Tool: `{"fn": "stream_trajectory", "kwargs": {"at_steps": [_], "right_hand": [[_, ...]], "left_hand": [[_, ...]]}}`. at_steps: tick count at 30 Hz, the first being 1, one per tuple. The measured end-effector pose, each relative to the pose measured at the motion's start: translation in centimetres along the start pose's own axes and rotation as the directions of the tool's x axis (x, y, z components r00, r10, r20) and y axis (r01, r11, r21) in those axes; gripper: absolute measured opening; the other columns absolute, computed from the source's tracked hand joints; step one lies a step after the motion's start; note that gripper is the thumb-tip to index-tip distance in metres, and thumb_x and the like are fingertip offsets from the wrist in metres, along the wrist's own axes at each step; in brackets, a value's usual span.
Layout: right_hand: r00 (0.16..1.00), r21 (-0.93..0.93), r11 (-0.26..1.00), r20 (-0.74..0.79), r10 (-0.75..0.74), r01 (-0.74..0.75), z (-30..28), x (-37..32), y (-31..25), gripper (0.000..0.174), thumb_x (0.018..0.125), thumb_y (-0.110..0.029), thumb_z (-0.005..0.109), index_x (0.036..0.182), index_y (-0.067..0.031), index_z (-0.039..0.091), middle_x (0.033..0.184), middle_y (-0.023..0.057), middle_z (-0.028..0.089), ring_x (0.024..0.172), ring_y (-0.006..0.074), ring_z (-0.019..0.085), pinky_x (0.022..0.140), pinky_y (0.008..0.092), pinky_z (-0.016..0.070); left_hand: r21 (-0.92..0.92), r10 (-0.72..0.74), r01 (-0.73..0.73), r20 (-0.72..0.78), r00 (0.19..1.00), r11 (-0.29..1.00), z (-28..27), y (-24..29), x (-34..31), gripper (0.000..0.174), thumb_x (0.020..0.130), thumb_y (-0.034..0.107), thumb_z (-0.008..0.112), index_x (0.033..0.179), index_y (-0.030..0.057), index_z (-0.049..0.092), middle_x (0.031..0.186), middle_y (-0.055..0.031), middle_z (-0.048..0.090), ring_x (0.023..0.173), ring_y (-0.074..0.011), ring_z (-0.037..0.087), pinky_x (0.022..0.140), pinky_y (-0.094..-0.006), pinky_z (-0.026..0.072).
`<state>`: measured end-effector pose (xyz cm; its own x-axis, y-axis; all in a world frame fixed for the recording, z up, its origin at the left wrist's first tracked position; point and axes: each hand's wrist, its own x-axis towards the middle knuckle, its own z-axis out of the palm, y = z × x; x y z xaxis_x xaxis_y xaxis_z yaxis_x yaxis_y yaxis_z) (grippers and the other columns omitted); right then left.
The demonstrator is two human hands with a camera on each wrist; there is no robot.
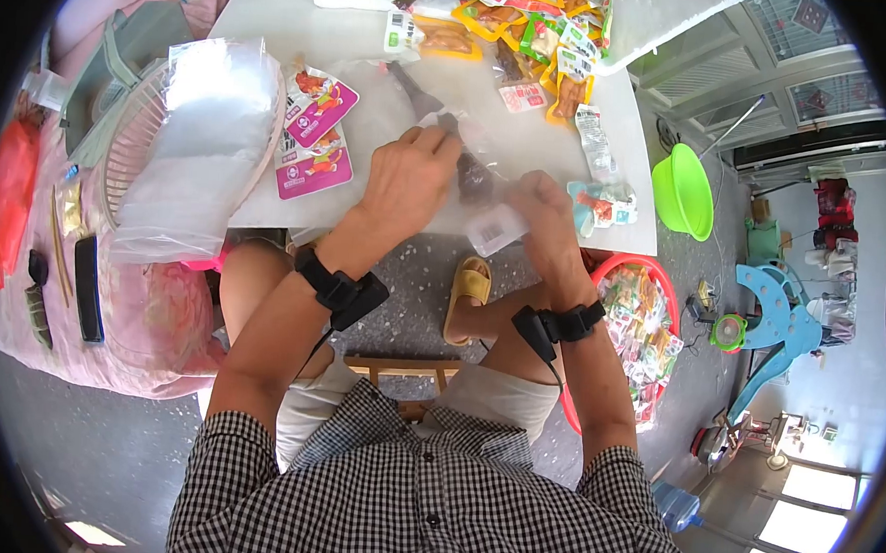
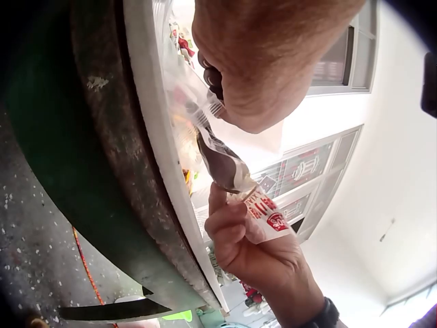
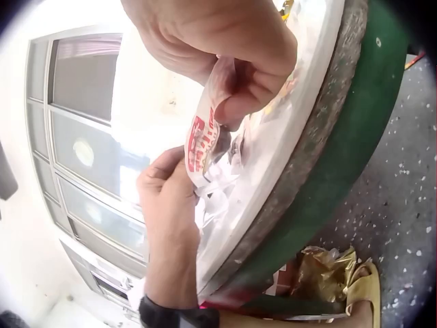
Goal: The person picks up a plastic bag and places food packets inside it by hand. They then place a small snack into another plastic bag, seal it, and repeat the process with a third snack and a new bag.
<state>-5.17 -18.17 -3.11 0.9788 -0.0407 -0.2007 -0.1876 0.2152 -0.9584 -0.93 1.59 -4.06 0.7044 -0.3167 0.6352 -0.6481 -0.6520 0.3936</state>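
A clear snack packet with dark contents [image 1: 475, 181] and a white, red-printed end [image 2: 268, 217] is stretched between both hands above the table's near edge. My left hand [image 1: 408, 180] grips its far end with curled fingers. My right hand [image 1: 548, 222] pinches it near the white end, thumb against the fingers in the left wrist view [image 2: 235, 236]. Another dark packet [image 1: 413, 90] lies on the table just beyond the left hand. Clear plastic [image 2: 181, 85] shows beside the left hand in the left wrist view.
Yellow and green snack packets [image 1: 516, 25] are heaped at the back of the white table [image 1: 266, 212]. Pink packets [image 1: 314, 165] and a basket with clear bags [image 1: 205, 134] stand left. A red basin of packets [image 1: 671, 288] is on the floor, right, beyond the table edge.
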Motion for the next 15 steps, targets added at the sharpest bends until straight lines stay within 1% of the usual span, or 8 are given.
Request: {"fn": "stream_trajectory", "kwargs": {"at_steps": [2, 5, 6, 8, 10, 12, 15], "right_hand": [[0.999, -0.031, 0.999, 0.011, -0.042, 0.042, 0.4, 1.2, 0.2, 0.005, 0.082, 0.002, 0.057, 0.081, -0.0034, 0.058, 0.078, 0.0026, 0.062, 0.072, 0.0085, 0.057, 0.064, 0.0211, 0.0447], [0.989, -0.070, 0.994, 0.121, -0.080, 0.089, 1.5, 3.5, 0.2, 0.006, 0.083, -0.002, 0.058, 0.089, -0.0015, 0.059, 0.081, 0.0044, 0.061, 0.076, 0.0114, 0.059, 0.070, 0.0242, 0.0473], [0.996, -0.022, 0.998, 0.069, -0.064, 0.065, 2.2, 3.6, 0.1, 0.009, 0.084, -0.003, 0.058, 0.093, 0.0000, 0.058, 0.084, 0.0057, 0.062, 0.078, 0.0129, 0.059, 0.072, 0.0256, 0.0481], [1.000, 0.075, 0.997, -0.024, -0.020, 0.021, 4.1, 3.8, -0.6, 0.018, 0.086, -0.007, 0.059, 0.100, 0.0031, 0.057, 0.089, 0.0081, 0.062, 0.082, 0.0158, 0.060, 0.076, 0.0283, 0.0498], [0.975, 0.148, 0.965, 0.012, -0.221, 0.217, 3.2, 4.0, 1.7, 0.024, 0.087, -0.010, 0.059, 0.104, 0.0062, 0.056, 0.092, 0.0109, 0.062, 0.084, 0.0188, 0.060, 0.079, 0.0306, 0.0505], [0.968, 0.140, 0.960, 0.032, -0.248, 0.242, 2.3, 3.3, 2.4, 0.028, 0.087, -0.012, 0.059, 0.106, 0.0081, 0.055, 0.094, 0.0130, 0.063, 0.084, 0.0203, 0.061, 0.079, 0.0311, 0.0516], [0.998, 0.010, 0.999, 0.036, -0.043, 0.042, 2.0, 1.3, 1.1, 0.028, 0.088, -0.013, 0.058, 0.104, 0.0084, 0.056, 0.092, 0.0141, 0.063, 0.079, 0.0197, 0.063, 0.071, 0.0287, 0.0531]], "left_hand": [[-0.036, 0.021, -0.021, -0.024, 1.000, 0.999, 0.1, 0.2, 0.0, 0.022, 0.071, 0.002, 0.060, 0.093, 0.0017, 0.059, 0.077, -0.0101, 0.055, 0.072, -0.0285, 0.059, 0.058, -0.0377, 0.0488], [-0.100, 0.033, -0.040, -0.069, 0.997, 0.994, 0.0, 0.5, 0.2, 0.020, 0.072, 0.001, 0.060, 0.092, 0.0016, 0.059, 0.076, -0.0104, 0.055, 0.071, -0.0289, 0.058, 0.057, -0.0382, 0.0481], [-0.122, 0.035, -0.045, -0.085, 0.996, 0.991, -0.1, 0.6, 0.3, 0.020, 0.072, 0.001, 0.060, 0.092, 0.0016, 0.059, 0.076, -0.0105, 0.055, 0.070, -0.0291, 0.058, 0.057, -0.0385, 0.0479], [-0.102, 0.007, -0.015, -0.077, 0.997, 0.995, 0.5, 0.1, 0.2, 0.018, 0.073, 0.001, 0.060, 0.091, 0.0020, 0.059, 0.075, -0.0106, 0.054, 0.070, -0.0293, 0.058, 0.057, -0.0389, 0.0473], [-0.077, -0.022, 0.017, -0.062, 0.998, 0.997, 0.5, -0.2, 0.1, 0.017, 0.073, 0.001, 0.059, 0.090, 0.0025, 0.059, 0.074, -0.0106, 0.054, 0.069, -0.0295, 0.058, 0.056, -0.0391, 0.0468], [-0.055, -0.049, 0.046, -0.043, 0.998, 0.997, 0.4, -0.3, 0.3, 0.015, 0.074, 0.002, 0.059, 0.089, 0.0029, 0.059, 0.074, -0.0106, 0.054, 0.069, -0.0297, 0.058, 0.056, -0.0392, 0.0465], [-0.043, -0.048, 0.047, -0.038, 0.998, 0.998, 0.4, -0.1, 0.4, 0.014, 0.074, 0.002, 0.059, 0.087, 0.0033, 0.058, 0.074, -0.0104, 0.054, 0.068, -0.0298, 0.058, 0.055, -0.0393, 0.0464]]}}
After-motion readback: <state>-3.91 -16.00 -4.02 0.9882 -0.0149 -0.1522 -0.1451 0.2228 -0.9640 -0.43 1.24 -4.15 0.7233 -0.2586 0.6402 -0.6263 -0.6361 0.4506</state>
